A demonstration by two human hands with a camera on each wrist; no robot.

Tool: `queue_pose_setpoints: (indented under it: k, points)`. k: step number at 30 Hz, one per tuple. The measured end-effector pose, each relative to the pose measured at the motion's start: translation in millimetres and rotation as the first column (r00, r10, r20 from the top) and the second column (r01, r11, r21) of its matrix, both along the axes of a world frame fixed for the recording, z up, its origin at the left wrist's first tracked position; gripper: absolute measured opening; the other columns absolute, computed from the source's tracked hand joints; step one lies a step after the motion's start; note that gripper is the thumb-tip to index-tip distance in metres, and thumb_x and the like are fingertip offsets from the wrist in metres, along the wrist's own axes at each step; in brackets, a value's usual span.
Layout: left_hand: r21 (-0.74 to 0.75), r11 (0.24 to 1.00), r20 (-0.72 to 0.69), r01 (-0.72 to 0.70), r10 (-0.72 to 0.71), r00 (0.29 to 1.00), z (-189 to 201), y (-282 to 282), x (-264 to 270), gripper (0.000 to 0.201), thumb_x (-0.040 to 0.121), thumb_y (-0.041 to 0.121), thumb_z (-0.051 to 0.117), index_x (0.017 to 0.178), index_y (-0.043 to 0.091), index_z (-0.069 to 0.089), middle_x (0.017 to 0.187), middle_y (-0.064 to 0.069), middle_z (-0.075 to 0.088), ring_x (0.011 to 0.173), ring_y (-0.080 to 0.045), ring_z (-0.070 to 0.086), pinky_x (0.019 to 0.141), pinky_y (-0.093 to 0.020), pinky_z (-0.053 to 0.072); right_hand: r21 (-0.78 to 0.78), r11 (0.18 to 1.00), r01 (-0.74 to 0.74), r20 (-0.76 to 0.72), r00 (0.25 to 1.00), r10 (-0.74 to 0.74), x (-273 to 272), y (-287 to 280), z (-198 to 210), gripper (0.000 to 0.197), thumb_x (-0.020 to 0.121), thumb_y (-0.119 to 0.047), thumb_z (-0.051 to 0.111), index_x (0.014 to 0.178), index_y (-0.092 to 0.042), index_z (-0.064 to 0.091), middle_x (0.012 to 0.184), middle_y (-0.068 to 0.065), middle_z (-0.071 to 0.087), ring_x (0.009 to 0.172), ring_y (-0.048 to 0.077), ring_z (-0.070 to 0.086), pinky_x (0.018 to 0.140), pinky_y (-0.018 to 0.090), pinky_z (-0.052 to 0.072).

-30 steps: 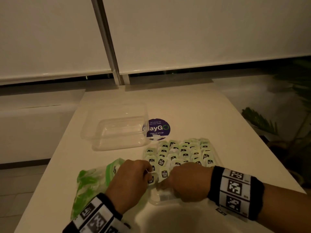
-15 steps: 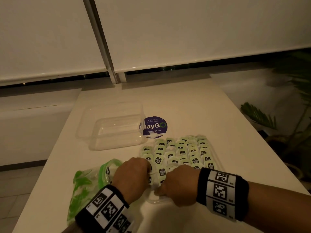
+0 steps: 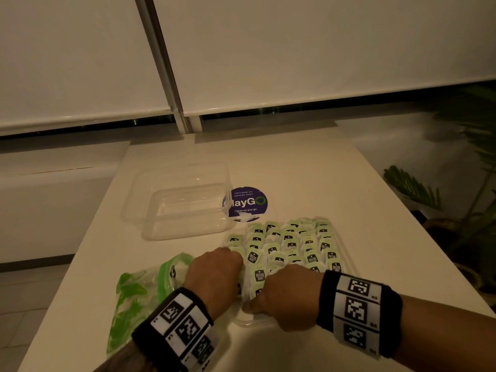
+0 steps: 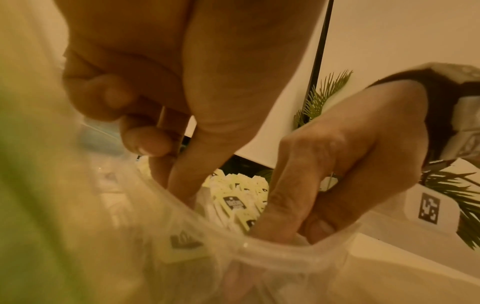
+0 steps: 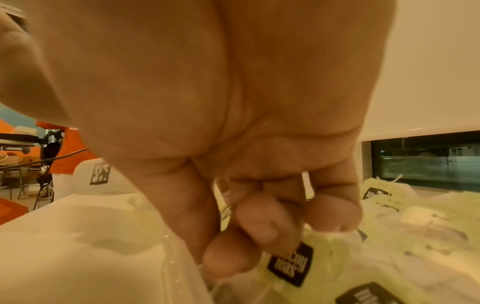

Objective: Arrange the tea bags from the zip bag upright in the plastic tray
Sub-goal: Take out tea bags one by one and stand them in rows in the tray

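Both hands work at the near end of the tray (image 3: 342,247): the left hand (image 3: 214,277) and right hand (image 3: 284,294) each pinch tea bags (image 3: 290,245) into the packed rows. The bag (image 3: 139,294) lies left. A careless push could topple neighbouring rows.

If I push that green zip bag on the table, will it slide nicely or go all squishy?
Probably squishy. The zip bag lies crumpled and slumped beside the left hand, so it looks like thin, floppy plastic that would bunch up. It seems mostly emptied, so likely very light. Its film looks glossy, so it may slip across the table.
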State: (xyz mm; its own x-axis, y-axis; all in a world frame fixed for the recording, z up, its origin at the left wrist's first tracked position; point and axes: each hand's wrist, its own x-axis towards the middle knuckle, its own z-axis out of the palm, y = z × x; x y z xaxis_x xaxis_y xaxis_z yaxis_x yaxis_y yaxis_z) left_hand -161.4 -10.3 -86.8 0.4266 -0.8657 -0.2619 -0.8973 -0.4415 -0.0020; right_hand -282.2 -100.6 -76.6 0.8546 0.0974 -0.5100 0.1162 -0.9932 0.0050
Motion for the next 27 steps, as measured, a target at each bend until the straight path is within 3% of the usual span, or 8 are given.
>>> queue_pose_setpoints:
  k: [5,9,14,20,24,27]
  points:
    - [-0.225,0.973,-0.088,-0.039,0.020,0.996,-6.6,3.1,11.8,0.039,0.083,0.018,0.063,0.120,0.026,0.054,0.119,0.006,0.049,0.098,-0.019,0.057,0.078,-0.031,0.052,0.043,0.999,0.014,0.023,1.000,-0.015,-1.8,0.3,-0.3,0.048,0.095,-0.009,0.043,0.139,-0.026,0.047,0.112,0.015,0.063,0.100,0.035,0.060,0.072,0.036,0.047]
    - [-0.178,0.984,-0.080,-0.031,0.017,0.997,-15.4,2.6,13.0,0.035,0.085,0.011,0.055,0.118,0.023,0.057,0.119,0.004,0.051,0.100,-0.022,0.057,0.079,-0.037,0.053,0.044,0.998,0.038,0.004,0.999,-0.039,-1.7,0.1,-3.7,0.051,0.095,-0.009,0.044,0.143,-0.027,0.045,0.121,0.015,0.061,0.105,0.035,0.059,0.076,0.036,0.047]
    - [-0.210,0.977,-0.098,-0.042,0.021,0.995,-22.8,1.6,14.8,0.032,0.088,0.012,0.052,0.117,0.024,0.059,0.116,0.004,0.051,0.097,-0.021,0.058,0.078,-0.033,0.052,0.039,0.998,0.041,0.014,0.999,-0.041,-3.1,0.7,-6.4,0.047,0.095,-0.010,0.045,0.140,-0.025,0.049,0.118,0.014,0.062,0.104,0.034,0.060,0.071,0.034,0.042]
    - [-0.200,0.980,-0.094,-0.012,-0.007,0.996,-27.8,2.4,13.8,0.023,0.090,0.016,0.053,0.105,0.027,0.067,0.107,0.006,0.054,0.091,-0.018,0.058,0.074,-0.030,0.050,0.040,0.998,0.041,0.010,0.999,-0.041,-2.4,0.6,-5.0,0.049,0.096,-0.010,0.046,0.142,-0.026,0.046,0.120,0.013,0.061,0.105,0.034,0.060,0.072,0.034,0.043]
    - [-0.202,0.979,-0.089,-0.007,-0.012,0.996,-30.0,1.5,15.6,0.027,0.090,0.017,0.052,0.112,0.029,0.063,0.109,0.006,0.055,0.095,-0.020,0.059,0.076,-0.034,0.052,0.051,0.997,0.056,0.002,0.998,-0.056,-2.8,1.1,-4.4,0.048,0.095,-0.009,0.046,0.140,-0.024,0.048,0.117,0.016,0.062,0.102,0.036,0.061,0.077,0.037,0.049]
    - [-0.204,0.979,-0.081,-0.006,-0.010,0.997,-30.2,-0.6,18.6,0.025,0.091,0.018,0.052,0.111,0.028,0.063,0.106,0.006,0.057,0.093,-0.020,0.059,0.077,-0.037,0.054,0.054,0.997,0.054,0.000,0.999,-0.054,-2.4,1.0,-5.2,0.049,0.095,-0.009,0.046,0.142,-0.024,0.047,0.119,0.016,0.062,0.103,0.036,0.060,0.073,0.034,0.045]
